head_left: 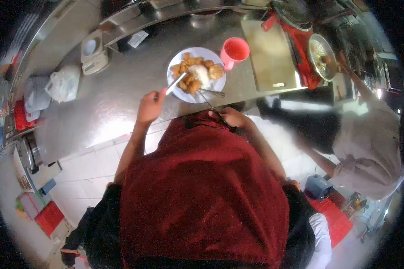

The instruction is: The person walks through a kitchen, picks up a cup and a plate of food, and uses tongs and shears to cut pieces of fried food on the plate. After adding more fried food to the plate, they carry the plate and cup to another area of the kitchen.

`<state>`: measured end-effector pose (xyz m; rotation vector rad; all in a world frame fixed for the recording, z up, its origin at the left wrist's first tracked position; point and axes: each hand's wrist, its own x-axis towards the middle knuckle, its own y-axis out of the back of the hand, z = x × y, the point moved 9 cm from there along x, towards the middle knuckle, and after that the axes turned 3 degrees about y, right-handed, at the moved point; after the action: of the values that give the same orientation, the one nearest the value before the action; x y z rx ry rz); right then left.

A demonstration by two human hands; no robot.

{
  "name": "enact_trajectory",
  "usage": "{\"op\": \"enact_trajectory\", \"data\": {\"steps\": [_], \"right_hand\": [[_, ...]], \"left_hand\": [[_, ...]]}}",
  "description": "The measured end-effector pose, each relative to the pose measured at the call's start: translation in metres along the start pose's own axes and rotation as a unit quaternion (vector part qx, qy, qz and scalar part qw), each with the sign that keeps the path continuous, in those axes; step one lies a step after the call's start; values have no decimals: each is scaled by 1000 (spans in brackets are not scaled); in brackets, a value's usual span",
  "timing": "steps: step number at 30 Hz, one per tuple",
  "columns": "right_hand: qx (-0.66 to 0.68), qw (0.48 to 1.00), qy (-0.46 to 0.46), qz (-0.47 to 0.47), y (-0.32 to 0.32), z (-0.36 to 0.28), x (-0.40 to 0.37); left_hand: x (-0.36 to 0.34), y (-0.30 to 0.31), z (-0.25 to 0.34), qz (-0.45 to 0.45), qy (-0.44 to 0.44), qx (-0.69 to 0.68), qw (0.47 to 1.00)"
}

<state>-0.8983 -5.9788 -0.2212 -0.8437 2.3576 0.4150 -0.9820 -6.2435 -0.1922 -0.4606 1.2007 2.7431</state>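
Note:
A white plate point(173, 91) holds browned food pieces point(193, 86) and a white creamy dollop point(201, 75). My left hand point(151, 106) is closed around a knife point(177, 82) with a pinkish-red handle, its pale blade reaching over the food. Close to my apron, my right hand point(234, 118) grips a thin dark-handled utensil point(212, 107) whose shaft points to the plate's near rim; its kind I cannot make out. A silver utensil point(217, 93) lies across the plate's lower right edge. Just right of the plate stands a red cup point(236, 48).
A cutting board point(270, 56) lies to the right, beside a red cloth point(308, 76) and a metal pan point(322, 57) with food. A co-worker point(368, 143) stands at the right, one arm toward the pan. Leftward are a kitchen scale point(94, 60) and a plastic bag point(63, 84).

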Motion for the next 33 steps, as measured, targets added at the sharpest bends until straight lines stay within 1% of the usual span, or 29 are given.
{"op": "enact_trajectory", "data": {"steps": [2,4,6,7,8,9,11,12,13,15,16,18,19,21,22,24,25,28,29,30,31,33], "right_hand": [[-23,1000,-7,4,0,-7,-1],[-46,999,-13,9,-1,-2,1],[-31,988,124,84,5,-5,7],[-34,988,125,84,10,0,8],[30,999,38,24,5,17,11],[94,994,-49,-35,-4,32,10],[83,994,-59,-35,-5,40,20],[74,994,-68,-36,-6,43,23],[72,994,-68,-36,-5,45,25],[-74,996,-40,35,8,15,20],[-75,996,-40,35,7,18,23],[-12,1000,-16,21,2,22,30],[-13,1000,-16,22,5,25,30],[-84,995,-19,45,12,24,22],[-84,995,-20,46,13,24,20],[-127,990,-11,58,17,24,14],[-128,990,-11,59,19,31,13],[-119,991,9,53,16,27,3],[-24,999,5,37,14,-1,-14],[72,997,1,22,12,-16,-23],[72,997,2,24,17,-12,-24],[28,999,-15,-27,19,-6,-28]], "left_hand": [[-4,-3,-2,0,8,2,1000],[-9,-8,0,-5,-7,-25,1000],[-10,-16,-7,-1,-5,-33,999],[-11,-20,-10,-2,-4,-38,999],[-14,-19,-7,0,-4,-39,999],[-17,-19,-4,-8,9,-36,999],[-18,-23,-6,-16,22,-34,999],[-17,-26,-9,-9,7,-36,999],[-15,-27,-10,-1,-8,-37,999],[-14,-26,-9,6,-7,-26,1000],[-14,-26,-9,11,-8,-14,1000],[-13,-26,-7,10,-6,-14,1000],[-12,-25,-7,11,-3,-14,1000],[-12,-20,-6,28,-19,-14,999],[-13,-17,-4,43,-34,-13,998],[-15,-15,0,42,-24,-14,999],[-15,-13,3,42,-14,-15,999],[-20,-8,12,59,-25,-40,997],[-22,-7,15,60,-26,-40,997],[-25,-8,16,55,-16,-54,997],[-25,-8,17,50,-7,-69,996],[-23,-10,15,49,0,-58,997]]}}
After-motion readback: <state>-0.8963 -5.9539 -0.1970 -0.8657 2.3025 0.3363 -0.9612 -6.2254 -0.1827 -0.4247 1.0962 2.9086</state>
